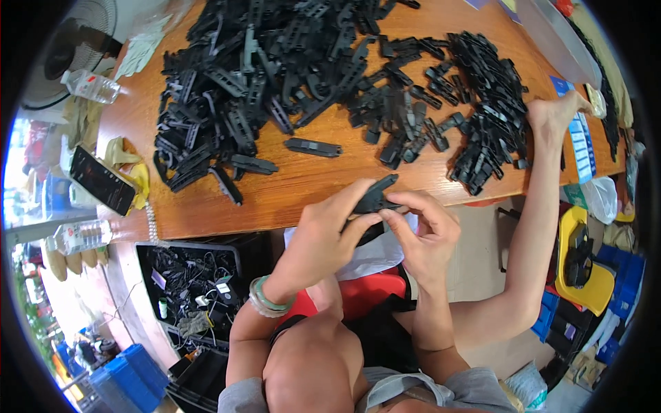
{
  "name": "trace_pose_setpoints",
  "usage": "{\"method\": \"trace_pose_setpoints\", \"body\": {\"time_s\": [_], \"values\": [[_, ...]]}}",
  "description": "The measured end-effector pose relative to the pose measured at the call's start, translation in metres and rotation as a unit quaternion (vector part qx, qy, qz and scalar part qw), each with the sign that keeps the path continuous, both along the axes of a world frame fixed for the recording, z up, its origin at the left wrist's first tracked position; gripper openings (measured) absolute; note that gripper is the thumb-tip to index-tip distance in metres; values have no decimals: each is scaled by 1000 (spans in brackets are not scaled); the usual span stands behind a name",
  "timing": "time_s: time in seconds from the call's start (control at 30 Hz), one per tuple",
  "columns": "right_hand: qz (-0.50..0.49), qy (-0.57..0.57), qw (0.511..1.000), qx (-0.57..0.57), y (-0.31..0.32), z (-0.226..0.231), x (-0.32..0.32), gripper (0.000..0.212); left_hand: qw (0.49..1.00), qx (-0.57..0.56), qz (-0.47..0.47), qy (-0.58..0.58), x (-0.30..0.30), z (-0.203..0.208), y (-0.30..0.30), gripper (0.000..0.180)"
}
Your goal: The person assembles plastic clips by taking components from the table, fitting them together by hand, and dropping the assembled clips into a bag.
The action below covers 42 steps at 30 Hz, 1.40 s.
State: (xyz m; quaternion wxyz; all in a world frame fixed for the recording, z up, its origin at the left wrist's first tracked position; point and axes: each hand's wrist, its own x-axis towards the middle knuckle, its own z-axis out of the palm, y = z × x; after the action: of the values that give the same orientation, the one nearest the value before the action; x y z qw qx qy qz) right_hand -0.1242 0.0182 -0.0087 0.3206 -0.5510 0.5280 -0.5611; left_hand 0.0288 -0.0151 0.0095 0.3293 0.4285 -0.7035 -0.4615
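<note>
In the head view, the left hand pinches a narrow black plastic part between its thumb and index finger. The right hand meets it from the other side, its thumb and index fingertip closed on the right end of the same part. The part is held in front of the body, just off the near edge of a brown wood-grained table, tilted with its upper tip to the right. The fingers cover much of it, so whether it is one piece or two fitted together cannot be told. Pale green and whitish bangles circle the left wrist.

Beyond the hands, a single long black plastic piece lies apart on the tabletop. Behind it to the left spreads a large tangled pile of long black plastic pieces; to its right lie a looser scatter of short black pieces and a dense heap of black parts. A bare leg bends up on the right, its foot at the table.

At the table's left edge are a dark-screened phone and a yellow peel. Below it stands a black crate of dark cables.
</note>
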Motion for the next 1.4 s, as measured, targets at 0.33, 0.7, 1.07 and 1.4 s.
{"method": "trace_pose_setpoints", "body": {"time_s": [0.33,0.7,1.07,1.4], "values": [[-33,-128,985,112,8,-13,-22,20,995,-91,-33,14,-11,-19,1,37],[25,-83,994,69,4,0,-24,42,997,-58,-45,28,-12,-14,9,39],[25,-84,987,135,5,1,-31,32,993,-77,-52,78,-21,-23,10,37],[36,-202,968,142,2,-10,-16,28,996,-62,-42,41,-7,-14,2,31]]}}
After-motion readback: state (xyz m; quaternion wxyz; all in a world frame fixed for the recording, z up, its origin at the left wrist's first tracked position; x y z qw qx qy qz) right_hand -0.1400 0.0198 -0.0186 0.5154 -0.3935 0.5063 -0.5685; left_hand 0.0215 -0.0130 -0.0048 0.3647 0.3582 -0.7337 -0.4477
